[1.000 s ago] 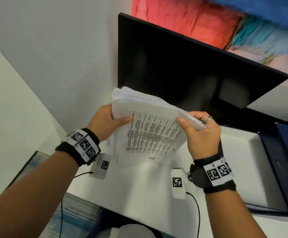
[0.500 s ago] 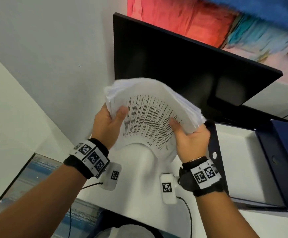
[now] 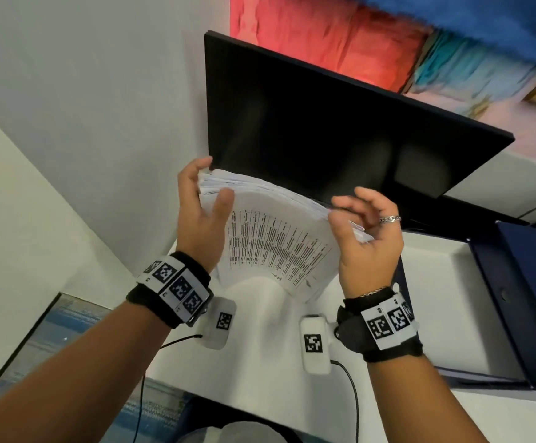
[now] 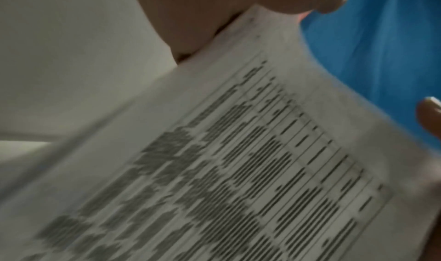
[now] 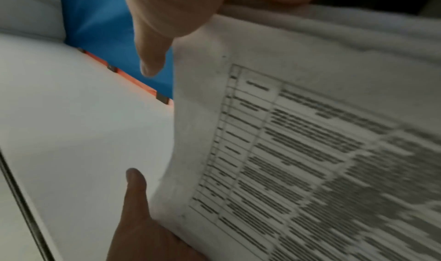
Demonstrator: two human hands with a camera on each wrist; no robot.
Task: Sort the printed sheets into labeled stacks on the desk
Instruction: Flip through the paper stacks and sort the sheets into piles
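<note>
A thick stack of printed sheets [image 3: 279, 244] is held up in front of the dark monitor, its top sheet a table of black text. The stack bows, and its lower edge hangs just above the white desk [image 3: 260, 362]. My left hand [image 3: 212, 180] grips the upper left edge, thumb on the printed face, fingers behind. My right hand [image 3: 349, 209], with a ring, pinches the right edge, fingers curled over it. The left wrist view shows the blurred table page [image 4: 238, 170]. The right wrist view shows the same page [image 5: 310, 152] under my palm.
A black monitor [image 3: 340, 139] stands close behind the stack. To the right lie a white tray-like surface [image 3: 436, 298] and a dark blue binder [image 3: 528, 298]. A white wall runs along the left. The desk's front edge lies near my forearms, with cables hanging there.
Both hands slid up toward the stack's top edge. The stack now bows more, its upper edges fanned. My right fingers have loosened and curled over the right edge.
</note>
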